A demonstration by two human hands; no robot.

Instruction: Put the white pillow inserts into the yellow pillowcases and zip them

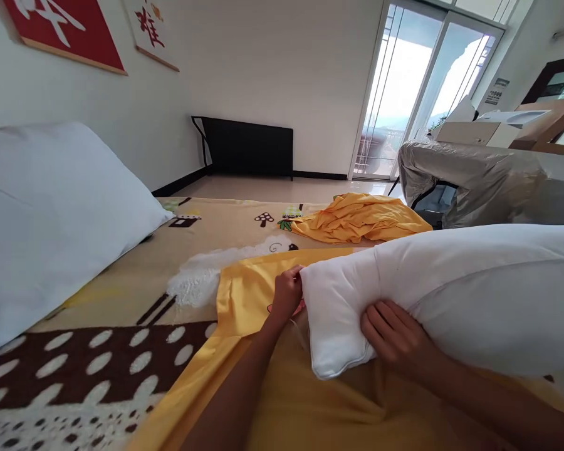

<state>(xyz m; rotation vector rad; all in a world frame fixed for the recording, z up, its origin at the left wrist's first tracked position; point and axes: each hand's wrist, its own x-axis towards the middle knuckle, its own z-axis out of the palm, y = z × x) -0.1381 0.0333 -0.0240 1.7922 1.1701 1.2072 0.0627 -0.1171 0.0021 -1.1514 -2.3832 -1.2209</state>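
Note:
A bare white pillow [470,294] lies across the bed on the right, its near end over a yellow pillowcase [249,294] spread flat in front of me. My left hand [286,295] pinches the pillow's far corner at the edge of the yellow fabric. Lower down, my right hand [395,335] clasps the pillow's near end by its piped seam. Both forearms stretch over the yellow cloth.
A second white pillow [51,219] rests at the left on the patterned beige and brown bedspread [122,300]. A crumpled yellow cloth [357,218] lies farther up the bed. Beyond stand a covered piece of furniture [479,181] with cardboard boxes, a glass door [418,81] and a black panel [247,147].

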